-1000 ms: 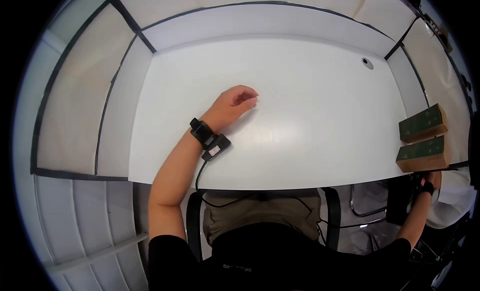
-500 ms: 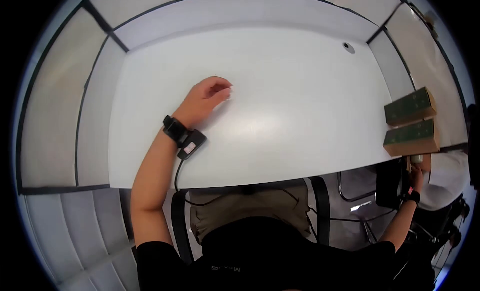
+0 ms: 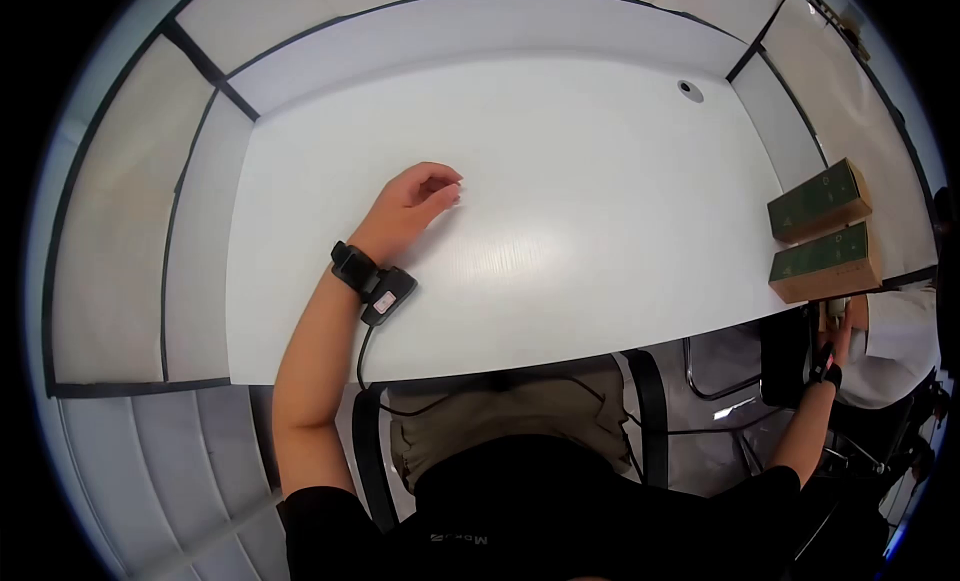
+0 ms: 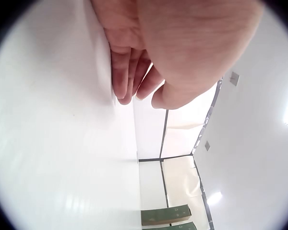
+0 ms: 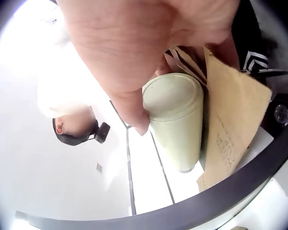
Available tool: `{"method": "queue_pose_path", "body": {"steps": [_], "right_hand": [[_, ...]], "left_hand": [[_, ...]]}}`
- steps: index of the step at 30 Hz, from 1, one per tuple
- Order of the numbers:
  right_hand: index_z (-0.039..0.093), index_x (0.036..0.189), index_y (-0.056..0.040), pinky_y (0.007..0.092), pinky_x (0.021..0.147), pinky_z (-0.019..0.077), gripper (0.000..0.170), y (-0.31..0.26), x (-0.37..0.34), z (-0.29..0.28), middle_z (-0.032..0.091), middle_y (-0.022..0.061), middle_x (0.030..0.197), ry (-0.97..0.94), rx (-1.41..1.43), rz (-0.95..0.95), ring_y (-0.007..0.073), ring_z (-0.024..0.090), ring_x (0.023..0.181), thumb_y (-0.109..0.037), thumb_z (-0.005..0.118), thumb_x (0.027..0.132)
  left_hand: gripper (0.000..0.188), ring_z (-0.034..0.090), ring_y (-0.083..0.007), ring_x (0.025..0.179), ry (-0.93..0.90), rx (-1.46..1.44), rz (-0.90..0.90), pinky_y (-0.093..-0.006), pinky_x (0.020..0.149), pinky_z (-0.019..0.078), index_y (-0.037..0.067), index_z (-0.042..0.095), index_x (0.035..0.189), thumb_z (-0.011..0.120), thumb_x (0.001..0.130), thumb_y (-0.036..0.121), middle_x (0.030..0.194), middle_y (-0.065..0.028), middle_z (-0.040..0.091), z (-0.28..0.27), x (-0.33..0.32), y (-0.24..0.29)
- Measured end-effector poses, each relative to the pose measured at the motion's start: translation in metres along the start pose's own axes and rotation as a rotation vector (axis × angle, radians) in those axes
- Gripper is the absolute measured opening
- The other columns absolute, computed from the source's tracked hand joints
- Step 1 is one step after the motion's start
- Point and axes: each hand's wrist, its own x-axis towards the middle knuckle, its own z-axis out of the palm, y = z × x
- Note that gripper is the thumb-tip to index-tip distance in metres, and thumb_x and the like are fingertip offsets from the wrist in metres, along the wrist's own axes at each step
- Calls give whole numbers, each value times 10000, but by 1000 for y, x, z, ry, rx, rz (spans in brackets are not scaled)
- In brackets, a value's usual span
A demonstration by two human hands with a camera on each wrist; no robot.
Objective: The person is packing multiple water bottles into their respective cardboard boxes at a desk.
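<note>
My left hand [image 3: 405,213] rests on the white table [image 3: 560,201], fingers loosely bent and holding nothing; in the left wrist view its fingertips [image 4: 125,98] lie by the tabletop. Past the table's right edge, low in the head view, is my right hand [image 3: 838,343]. The right wrist view shows this hand [image 5: 139,52] gripping a pale green cylinder [image 5: 177,129] near its round end, thumb along its side and the other fingers mostly hidden. An opened cardboard box [image 5: 235,120] with raised flaps stands beside the cylinder.
Two green and brown boxes [image 3: 820,201] [image 3: 825,263] stand side by side at the table's right edge. Pale panels [image 3: 110,221] surround the table on three sides. A person in white [image 3: 900,346] is at the far right. A cable hangs from the left wrist camera [image 3: 388,296].
The head view has shifted, so the table and boxes sit further left. A pale object beside my right hand has come into sight. My left hand keeps its pose on the table.
</note>
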Motion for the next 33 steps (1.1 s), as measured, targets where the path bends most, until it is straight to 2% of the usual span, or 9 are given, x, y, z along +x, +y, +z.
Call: {"method": "queue_pose_path", "body": {"steps": [7,9,14,17,22,25,27,31,33], "right_hand": [[445,1496,-107,376,1050,499,475,6,19,-69,510,156,1439,-13,-214,-48,308,533,1307,-160,520,1029],[528,1427,-63,323,1010,491,510,22,21,-129,625,134,1286,-24,-841,-509,278,599,1228,-63,655,933],[509,1438,-78,353,1052,449,416,44,-63,-189,546,153,1425,171,-382,-199,206,550,1273,-206,494,1043],[516,1423,-66,396,1116,403,486,79,-134,-180,564,169,1415,356,-587,-774,258,537,1306,-357,508,1034],[491,1392,32,381,1030,467,500,50,-186,-135,599,191,1353,253,240,-768,257,553,1253,-237,567,978],[463,1408,10,336,930,496,545,1,-233,-47,475,161,1465,-326,826,-564,249,485,1311,-115,632,905],[439,1433,-4,343,924,492,604,-24,-230,-31,434,153,1516,-567,868,-449,237,463,1337,-112,660,882],[512,1381,-13,388,979,481,545,-9,-196,-10,531,146,1441,-73,5,-761,268,537,1280,-170,665,882],[532,1369,-14,405,1021,470,524,15,-175,35,576,122,1395,-130,133,-531,265,568,1252,-189,661,891]], "left_hand": [[248,654,-160,1057,6,32,17,-306,943,516,16,623,1209,631,1012,166,1111,-70,677,0,2,-2],[249,653,-161,1054,2,46,10,-305,943,515,13,623,1207,633,1010,165,1114,-72,677,1,0,4],[243,643,-156,1055,-7,37,3,-303,959,509,12,625,1204,627,1014,164,1116,-65,670,1,0,4],[220,632,-148,1069,-11,56,7,-310,993,508,26,628,1204,609,1025,153,1126,-52,655,1,1,1],[248,636,-135,1066,0,61,-19,-295,987,504,30,635,1212,609,1030,198,1136,-40,663,2,-5,13],[256,638,-131,1041,28,57,-28,-284,950,504,21,641,1194,628,1013,201,1107,-45,673,4,-7,16],[259,637,-128,1024,36,57,-25,-283,934,506,21,646,1187,642,1002,202,1090,-46,677,6,-5,15],[279,632,-132,1015,22,75,-24,-296,942,504,42,650,1194,674,981,221,1090,-38,676,4,-3,7],[297,628,-139,1016,-8,90,24,-304,946,502,48,654,1192,697,965,234,1090,-40,674,4,-2,5]]}}
